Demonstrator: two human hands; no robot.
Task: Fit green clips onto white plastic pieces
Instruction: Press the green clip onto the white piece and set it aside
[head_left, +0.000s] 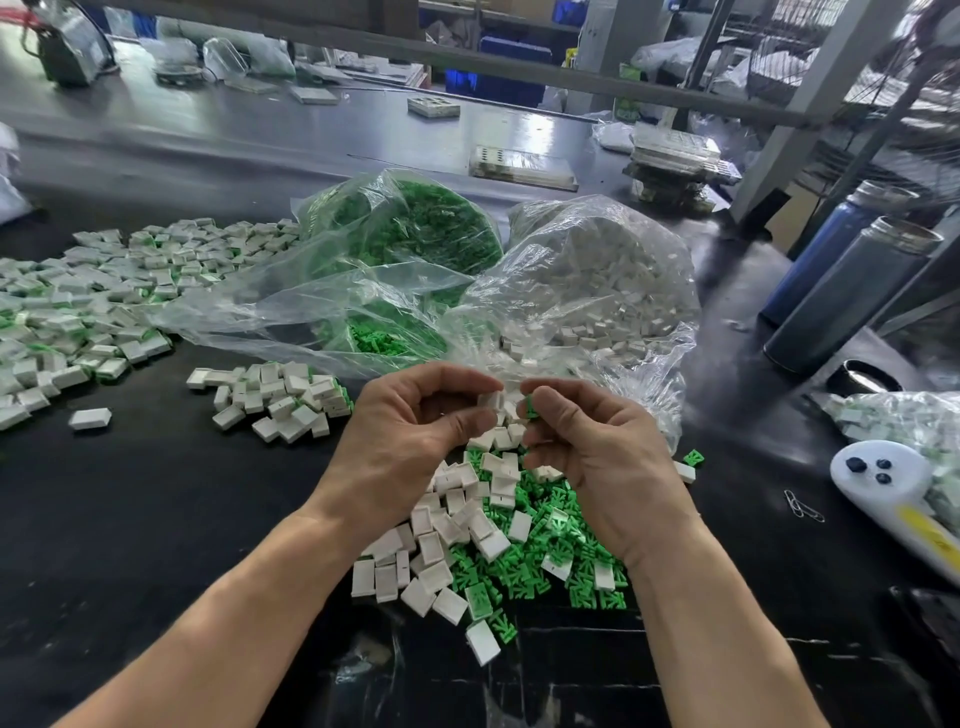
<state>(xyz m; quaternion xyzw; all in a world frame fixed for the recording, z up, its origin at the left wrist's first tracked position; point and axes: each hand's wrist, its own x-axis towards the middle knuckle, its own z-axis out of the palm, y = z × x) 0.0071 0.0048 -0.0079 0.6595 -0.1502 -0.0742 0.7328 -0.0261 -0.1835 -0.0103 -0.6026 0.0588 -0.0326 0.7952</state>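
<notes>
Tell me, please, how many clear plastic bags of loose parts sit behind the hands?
2. The clear plastic bag of green clips sits behind the left hand; the clear plastic bag of white pieces lies beside it, behind the right hand. Another bag shows at the right edge.

both forearms bare up to frame edge, no sleeves showing. left hand (410, 426) and right hand (597, 441) ungloved. no rings, watch or bands. nails short and plain where visible.
</notes>
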